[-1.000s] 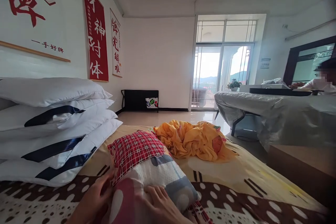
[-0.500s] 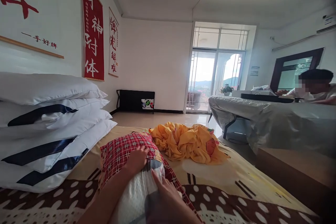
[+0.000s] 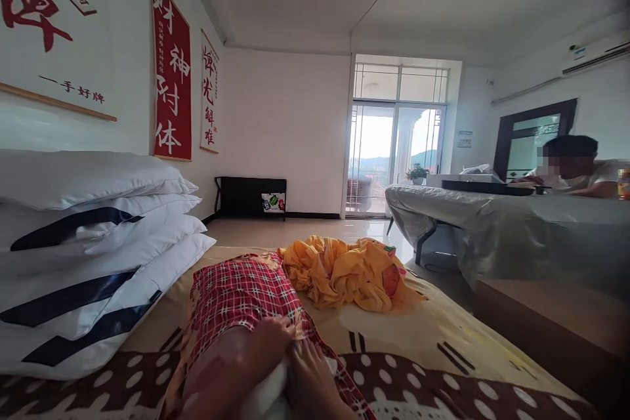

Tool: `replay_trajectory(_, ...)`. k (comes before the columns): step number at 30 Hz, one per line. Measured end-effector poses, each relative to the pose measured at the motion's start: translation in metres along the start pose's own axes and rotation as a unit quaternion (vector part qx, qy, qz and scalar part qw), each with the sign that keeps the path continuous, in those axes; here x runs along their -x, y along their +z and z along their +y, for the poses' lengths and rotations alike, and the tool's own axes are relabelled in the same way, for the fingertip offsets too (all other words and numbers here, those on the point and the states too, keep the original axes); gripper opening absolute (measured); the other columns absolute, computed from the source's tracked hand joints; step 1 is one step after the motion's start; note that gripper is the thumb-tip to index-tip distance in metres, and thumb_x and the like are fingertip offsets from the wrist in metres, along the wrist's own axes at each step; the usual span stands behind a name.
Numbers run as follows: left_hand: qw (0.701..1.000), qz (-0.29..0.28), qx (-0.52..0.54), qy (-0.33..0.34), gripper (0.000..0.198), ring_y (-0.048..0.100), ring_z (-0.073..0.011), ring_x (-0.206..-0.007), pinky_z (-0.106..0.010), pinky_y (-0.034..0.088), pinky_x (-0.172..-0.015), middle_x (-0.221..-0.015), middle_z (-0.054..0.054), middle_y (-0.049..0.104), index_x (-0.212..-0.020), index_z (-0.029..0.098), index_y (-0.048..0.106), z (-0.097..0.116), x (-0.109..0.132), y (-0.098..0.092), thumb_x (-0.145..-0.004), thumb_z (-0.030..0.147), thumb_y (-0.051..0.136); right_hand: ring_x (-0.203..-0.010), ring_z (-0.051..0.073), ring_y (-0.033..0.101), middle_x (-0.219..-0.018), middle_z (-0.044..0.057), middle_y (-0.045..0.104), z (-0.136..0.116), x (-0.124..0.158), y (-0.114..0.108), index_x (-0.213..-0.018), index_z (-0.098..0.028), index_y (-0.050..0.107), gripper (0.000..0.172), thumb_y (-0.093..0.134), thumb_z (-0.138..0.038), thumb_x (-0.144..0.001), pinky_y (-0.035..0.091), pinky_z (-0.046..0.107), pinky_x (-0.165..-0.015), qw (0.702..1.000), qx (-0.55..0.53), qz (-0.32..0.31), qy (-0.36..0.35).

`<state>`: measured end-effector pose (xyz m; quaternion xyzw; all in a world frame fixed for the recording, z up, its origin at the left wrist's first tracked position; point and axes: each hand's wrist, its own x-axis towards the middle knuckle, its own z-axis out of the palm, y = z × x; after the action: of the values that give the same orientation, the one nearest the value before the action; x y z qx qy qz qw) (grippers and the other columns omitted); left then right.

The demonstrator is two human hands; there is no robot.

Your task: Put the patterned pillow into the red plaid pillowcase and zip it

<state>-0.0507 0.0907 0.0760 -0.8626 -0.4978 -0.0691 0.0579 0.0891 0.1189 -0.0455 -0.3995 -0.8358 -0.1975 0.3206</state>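
In front of me on the bed lies a red plaid pillowcase (image 3: 241, 292), partly drawn over a pillow (image 3: 270, 388) whose pale near end shows between my forearms. My left hand (image 3: 270, 341) has its fingers curled over the pillowcase's near edge. Close beside it on the right, my right hand (image 3: 312, 371) rests with fingers stretched forward at the same edge, over the pillow. Both hands are slightly blurred, and my forearms hide much of the pillow. Just beyond the pillowcase lies a crumpled yellow cloth (image 3: 344, 272).
Several white pillows (image 3: 93, 177) with dark stripes are stacked at the left. The bed's patterned sheet (image 3: 408, 335) extends to the right, near a brown box-like surface (image 3: 551, 315). A person (image 3: 575, 164) sits behind a plastic-covered table (image 3: 522, 210). A black panel (image 3: 241, 197) stands by the wall.
The pillowcase now covers more of the pillow, its near edge closer to me. My left hand has moved down to that edge with fingers curled. The view has tilted up slightly.
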Motion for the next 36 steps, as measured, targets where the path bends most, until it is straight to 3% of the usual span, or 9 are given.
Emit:
replay_trajectory(5,0.976,0.078,-0.066,-0.19,0.052,0.052,-0.0357,-0.12,-0.056,0.039,-0.099,-0.129,-0.022,0.056,-0.129,0.01,0.054,-0.04,0.042,-0.019,-0.083,0.0,0.031,-0.107,0.038,0.061,-0.13,0.021,0.058,0.021,0.034,-0.044,-0.143,-0.026,0.041,0.074,0.067,-0.034,-0.074,0.053,0.045,-0.078,0.997,0.068,-0.031,-0.016)
replay_trajectory(8,0.949,0.095,-0.075,-0.291,0.045,0.06,-0.036,-0.107,-0.058,0.037,-0.098,-0.113,-0.024,0.063,-0.118,0.007,0.061,-0.067,0.057,-0.02,-0.088,0.005,0.027,-0.116,0.039,0.056,-0.134,0.02,0.055,-0.004,0.021,-0.06,-0.145,-0.028,0.038,0.071,0.064,-0.038,-0.08,0.051,0.05,-0.084,0.995,0.068,0.008,-0.075)
replay_trajectory(11,0.961,0.061,-0.026,-0.268,0.044,0.065,-0.0315,-0.099,-0.048,0.045,-0.091,-0.103,-0.019,0.067,-0.11,0.008,0.064,-0.088,0.058,-0.015,-0.089,0.006,0.026,-0.119,0.031,0.055,-0.135,0.012,0.057,-0.059,-0.006,-0.052,-0.143,-0.036,0.038,0.054,0.05,-0.043,-0.092,0.05,0.047,-0.086,0.983,0.04,0.07,-0.166)
replay_trajectory(16,0.973,0.046,0.041,-0.221,0.04,0.058,-0.0165,-0.115,-0.026,0.041,-0.099,-0.121,-0.008,0.065,-0.115,0.018,0.062,-0.108,0.064,-0.001,-0.085,0.007,0.038,-0.114,0.028,0.057,-0.13,0.009,0.06,-0.112,-0.043,-0.012,-0.129,-0.034,0.051,0.035,0.044,-0.041,-0.096,0.051,0.045,-0.083,0.986,0.026,0.093,-0.138)
replay_trajectory(25,0.983,0.016,0.025,-0.181,0.028,0.061,-0.0234,-0.099,-0.033,0.042,-0.085,-0.101,-0.007,0.067,-0.09,0.019,0.063,-0.059,0.093,-0.017,-0.088,0.013,0.036,-0.087,0.024,0.066,-0.092,0.003,0.072,-0.088,-0.082,0.013,-0.094,-0.023,0.065,0.011,0.06,-0.026,-0.085,0.052,0.041,-0.085,0.994,-0.109,0.028,-0.003)
replay_trajectory(29,0.981,0.026,0.076,-0.178,0.031,0.063,-0.0206,-0.087,-0.029,0.041,-0.076,-0.091,-0.006,0.068,-0.079,0.019,0.06,-0.056,0.097,-0.02,-0.093,0.021,0.033,-0.097,0.025,0.065,-0.107,0.006,0.071,-0.106,-0.058,0.015,-0.113,-0.02,0.062,0.026,0.056,-0.024,-0.089,0.05,0.041,-0.093,0.994,-0.105,0.026,-0.028)
replay_trajectory(32,0.965,0.006,0.114,-0.234,0.029,0.062,-0.0189,-0.104,-0.025,0.042,-0.088,-0.105,-0.005,0.07,-0.095,0.02,0.064,-0.08,0.1,-0.005,-0.091,0.019,0.036,-0.122,0.027,0.054,-0.134,0.011,0.058,-0.094,-0.03,-0.008,-0.138,-0.016,0.045,0.048,0.052,-0.03,-0.092,0.044,0.043,-0.103,0.985,-0.098,0.03,-0.141)
replay_trajectory(34,0.954,-0.024,0.106,-0.278,0.034,0.06,-0.0196,-0.113,-0.027,0.041,-0.095,-0.116,-0.007,0.068,-0.11,0.018,0.063,-0.097,0.102,0.006,-0.089,0.016,0.037,-0.127,0.023,0.05,-0.14,0.009,0.052,-0.068,-0.018,-0.035,-0.14,-0.022,0.044,0.05,0.053,-0.031,-0.092,0.045,0.037,-0.102,0.966,-0.143,-0.038,-0.212)
replay_trajectory(36,0.947,-0.035,0.088,-0.307,0.039,0.061,-0.0227,-0.111,-0.031,0.045,-0.091,-0.116,-0.01,0.068,-0.115,0.016,0.063,-0.104,0.104,0.012,-0.09,0.016,0.034,-0.127,0.02,0.051,-0.142,0.006,0.051,-0.034,-0.012,-0.062,-0.134,-0.027,0.051,0.05,0.062,-0.035,-0.086,0.046,0.031,-0.101,0.958,-0.205,-0.116,-0.166)
